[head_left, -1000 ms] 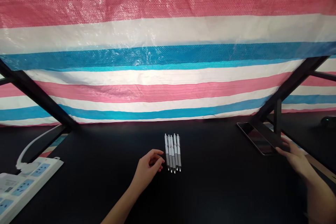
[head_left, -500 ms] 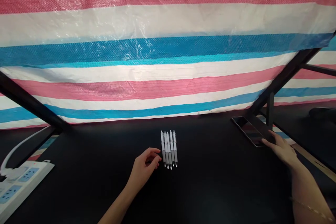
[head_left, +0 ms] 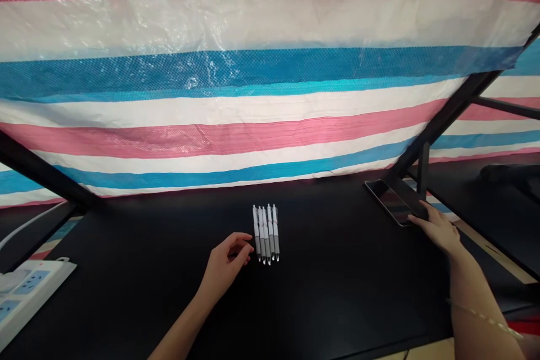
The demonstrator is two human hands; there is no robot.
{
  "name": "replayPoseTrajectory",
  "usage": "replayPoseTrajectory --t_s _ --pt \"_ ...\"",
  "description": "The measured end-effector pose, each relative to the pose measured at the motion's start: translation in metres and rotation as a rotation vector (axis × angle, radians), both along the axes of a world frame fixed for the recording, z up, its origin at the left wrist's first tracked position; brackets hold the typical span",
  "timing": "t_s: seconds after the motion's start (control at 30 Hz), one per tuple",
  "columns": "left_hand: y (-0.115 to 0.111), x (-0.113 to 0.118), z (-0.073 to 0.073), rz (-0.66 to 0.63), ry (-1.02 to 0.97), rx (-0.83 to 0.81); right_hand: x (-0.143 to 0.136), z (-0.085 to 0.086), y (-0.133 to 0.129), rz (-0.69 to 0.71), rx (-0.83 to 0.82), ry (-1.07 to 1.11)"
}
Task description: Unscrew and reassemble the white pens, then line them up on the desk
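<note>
Several white and grey pens [head_left: 265, 233] lie side by side near the middle of the black table [head_left: 320, 270], their tips toward me. Just left of them rests my left hand [head_left: 228, 259], fingers curved and apart, holding nothing, its fingertips close to the leftmost pen. At the right, my right hand [head_left: 439, 230] is at the near end of a dark phone [head_left: 387, 201], its fingers spread and its thumb at the phone's lower corner.
A white power strip [head_left: 37, 292] with a plug and cable sits at the left edge. Black frame bars [head_left: 453, 115] slant up at both sides. A striped plastic sheet [head_left: 253, 73] hangs behind the table. Another dark surface [head_left: 485, 197] stands at the right.
The view has shifted slightly, so everything sits a little further left and higher in the frame. Both hands keep nearly the same places beside the pens and the phone.
</note>
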State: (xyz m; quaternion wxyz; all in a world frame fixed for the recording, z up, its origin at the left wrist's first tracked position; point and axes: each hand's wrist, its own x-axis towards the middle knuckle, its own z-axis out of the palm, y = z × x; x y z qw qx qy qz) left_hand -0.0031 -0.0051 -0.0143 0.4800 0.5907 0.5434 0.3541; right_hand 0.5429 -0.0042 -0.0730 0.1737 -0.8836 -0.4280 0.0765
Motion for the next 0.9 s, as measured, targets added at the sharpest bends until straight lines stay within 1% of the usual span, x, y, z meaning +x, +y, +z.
replayPoseTrajectory --t_s 0.13,0.27,0.47,0.9 --pt "0.0011 -0.0005 -0.0006 -0.023 0.049 0.007 0.001 -0.0022 0.0018 -0.023 -0.007 -0.003" --pt "0.0019 -0.001 -0.003 -0.035 0.051 0.019 -0.0029 -0.0035 0.0019 -0.036 -0.01 -0.029" --pt "0.0004 -0.0003 -0.0029 -0.011 0.043 0.011 -0.0086 -0.0013 0.0 -0.019 -0.015 -0.042" --pt "0.0012 0.0003 -0.0014 -0.015 0.045 0.01 -0.0079 0.0001 -0.0009 -0.018 -0.022 -0.02"
